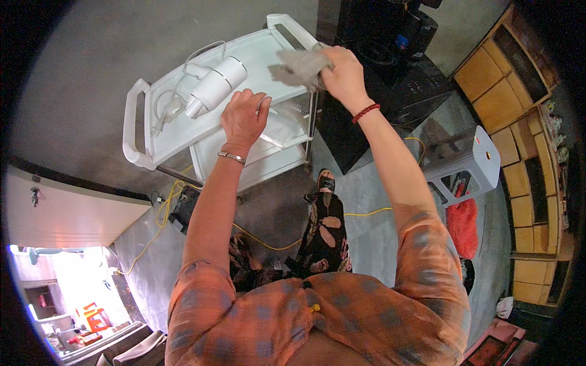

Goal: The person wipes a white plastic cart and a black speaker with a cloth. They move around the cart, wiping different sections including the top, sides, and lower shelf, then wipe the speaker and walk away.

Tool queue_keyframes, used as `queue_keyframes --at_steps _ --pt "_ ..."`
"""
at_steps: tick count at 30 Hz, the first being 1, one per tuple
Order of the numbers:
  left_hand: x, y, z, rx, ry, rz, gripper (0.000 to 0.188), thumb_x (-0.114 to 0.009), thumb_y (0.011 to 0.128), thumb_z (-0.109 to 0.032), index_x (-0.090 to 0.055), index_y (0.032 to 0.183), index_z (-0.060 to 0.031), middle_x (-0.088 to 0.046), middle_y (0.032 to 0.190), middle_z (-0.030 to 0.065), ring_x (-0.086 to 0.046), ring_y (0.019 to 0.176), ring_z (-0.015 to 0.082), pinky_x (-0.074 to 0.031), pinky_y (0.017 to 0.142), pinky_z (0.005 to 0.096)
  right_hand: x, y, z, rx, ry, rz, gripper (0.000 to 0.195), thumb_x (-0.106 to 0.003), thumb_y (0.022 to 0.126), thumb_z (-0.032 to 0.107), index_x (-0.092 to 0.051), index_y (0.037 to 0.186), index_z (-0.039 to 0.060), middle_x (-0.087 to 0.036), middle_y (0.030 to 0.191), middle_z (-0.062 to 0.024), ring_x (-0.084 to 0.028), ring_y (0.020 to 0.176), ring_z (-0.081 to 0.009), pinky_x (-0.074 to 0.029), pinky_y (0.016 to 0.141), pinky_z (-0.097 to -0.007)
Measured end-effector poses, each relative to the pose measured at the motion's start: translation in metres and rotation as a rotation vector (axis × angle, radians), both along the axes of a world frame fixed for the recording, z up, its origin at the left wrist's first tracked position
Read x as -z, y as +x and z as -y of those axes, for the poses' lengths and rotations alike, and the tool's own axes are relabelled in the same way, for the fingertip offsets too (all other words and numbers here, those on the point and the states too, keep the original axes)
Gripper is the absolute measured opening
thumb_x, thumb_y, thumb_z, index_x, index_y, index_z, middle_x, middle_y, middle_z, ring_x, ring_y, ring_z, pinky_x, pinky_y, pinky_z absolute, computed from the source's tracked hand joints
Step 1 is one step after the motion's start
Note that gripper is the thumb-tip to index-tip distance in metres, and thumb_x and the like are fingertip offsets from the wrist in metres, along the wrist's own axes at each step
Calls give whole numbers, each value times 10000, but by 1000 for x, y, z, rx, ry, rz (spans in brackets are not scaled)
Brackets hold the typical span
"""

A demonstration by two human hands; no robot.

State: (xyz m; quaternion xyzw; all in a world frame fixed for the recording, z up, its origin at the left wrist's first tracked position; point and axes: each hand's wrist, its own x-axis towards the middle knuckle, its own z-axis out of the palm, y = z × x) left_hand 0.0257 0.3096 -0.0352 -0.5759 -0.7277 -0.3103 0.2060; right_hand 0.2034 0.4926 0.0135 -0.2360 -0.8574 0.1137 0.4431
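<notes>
A white utility trolley (174, 145) with stacked trays stands before me. In my right hand (344, 75) is a crumpled grey cloth (297, 68), slightly blurred, over the right end of the top tray, near the trolley's right handle (293, 29). My left hand (245, 116) is curled over the near rim of that tray; its fingertips are partly hidden. A white hair dryer (217, 87) lies on the tray just left of it, nozzle towards me. Its cord (160, 110) is looped beside it with the plug. Clear plastic packaging (281, 128) rests on a lower tray.
Right of the trolley stands a black cabinet (341, 132) with dark equipment on it. A yellow cable (270, 247) crosses the floor near my feet. A grey-and-white case (487, 160) and a red bag (462, 226) are at right, before wooden shelving (517, 183). A bright doorway opens lower left.
</notes>
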Motion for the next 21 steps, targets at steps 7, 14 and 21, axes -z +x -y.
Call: queue_keyframes --at_steps 7,14,21 --pt "7 -10 4 34 49 -27 157 -651 921 -290 -711 880 -152 -538 769 49 -577 787 260 -493 643 404 -2 21 -13 -165 -822 -435 310 -651 956 138 -640 1234 -1 -697 1107 -64 -639 997 -135 -513 882 -292" --pt "9 -16 4 16 23 -74 153 -649 922 -287 -700 907 -144 -542 795 40 -572 797 254 -492 656 403 -2 -2 21 -14 142 298 454 -642 762 60 -632 1216 88 -644 1266 -95 -585 1167 -374 -495 986 -432" --pt "16 -21 3 40 88 -87 156 -649 924 -290 -694 915 -141 -534 782 43 -562 760 263 -490 640 394 17 -20 16 79 -178 -141 305 -612 829 54 -647 1131 37 -702 1069 -163 -679 984 -313 -525 879 -363"
